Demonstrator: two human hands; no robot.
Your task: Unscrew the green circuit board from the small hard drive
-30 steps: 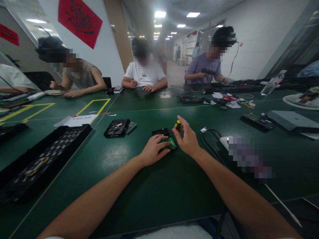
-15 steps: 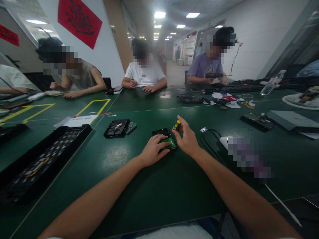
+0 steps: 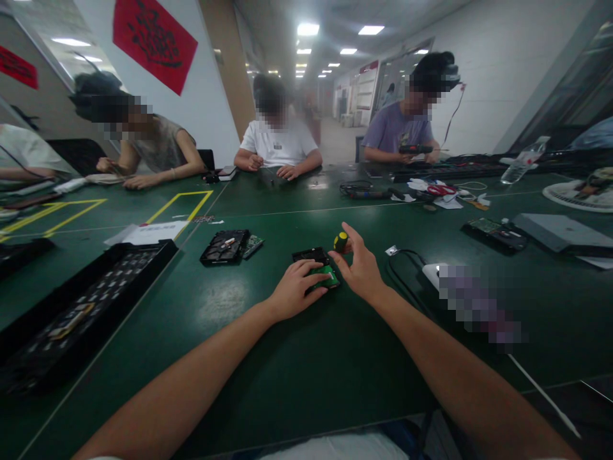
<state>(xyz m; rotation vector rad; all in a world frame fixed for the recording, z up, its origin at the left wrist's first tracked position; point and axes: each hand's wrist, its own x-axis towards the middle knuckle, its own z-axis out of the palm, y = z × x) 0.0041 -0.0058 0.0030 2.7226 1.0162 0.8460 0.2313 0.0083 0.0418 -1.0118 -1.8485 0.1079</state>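
My left hand (image 3: 297, 289) lies over a small black device with a green circuit board (image 3: 327, 275). Its fingers are spread across the board and touch it. The device's black housing (image 3: 309, 255) shows just beyond the fingertips. Above the board's right side, my right hand (image 3: 358, 265) grips a short yellow-and-black screwdriver (image 3: 340, 241) between thumb and fingers. Only the handle can be made out; the shaft and tip are hidden or too small to see.
Left of my hands lie a black opened case (image 3: 224, 247) and a small circuit board (image 3: 253, 245). A long black tray (image 3: 96, 300) fills the left side. At right are a power bank-like white object (image 3: 433, 273) with a cable, a circuit-board unit (image 3: 495, 234) and a grey box (image 3: 565, 233). Several people sit opposite.
The screwdriver handle has tilted slightly in my right hand, and its fingers have shifted a little. My left hand stays in place on the board.
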